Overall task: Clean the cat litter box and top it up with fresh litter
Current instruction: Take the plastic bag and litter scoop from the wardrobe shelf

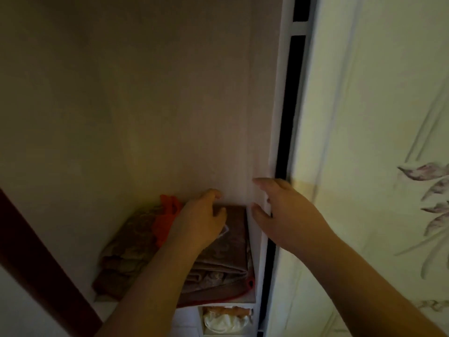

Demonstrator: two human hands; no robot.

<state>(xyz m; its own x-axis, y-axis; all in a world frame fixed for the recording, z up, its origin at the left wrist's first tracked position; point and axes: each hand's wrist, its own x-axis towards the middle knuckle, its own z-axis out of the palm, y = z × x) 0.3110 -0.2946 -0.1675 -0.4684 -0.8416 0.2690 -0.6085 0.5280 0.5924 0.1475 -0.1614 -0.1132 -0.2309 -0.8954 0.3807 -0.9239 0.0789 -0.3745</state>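
I am looking into an open wardrobe. No litter box, scoop or litter shows in view. My left hand (pixel 201 220) reaches onto a shelf and rests with curled fingers on a stack of folded brown patterned cloth (pixel 218 266); whether it grips anything is unclear. An orange-red cloth or bag (pixel 167 215) lies on the stack just left of that hand. My right hand (pixel 279 210) is spread, fingers apart, with its thumb at the edge of the white wardrobe side panel (pixel 260 239), holding nothing.
A sliding door (pixel 364 142) with a pale flower pattern stands at the right, with its dark track (pixel 289 117) beside the panel. Below the shelf a compartment holds bunched white and orange bags (pixel 226 318). A dark reddish edge (pixel 36 239) crosses the lower left.
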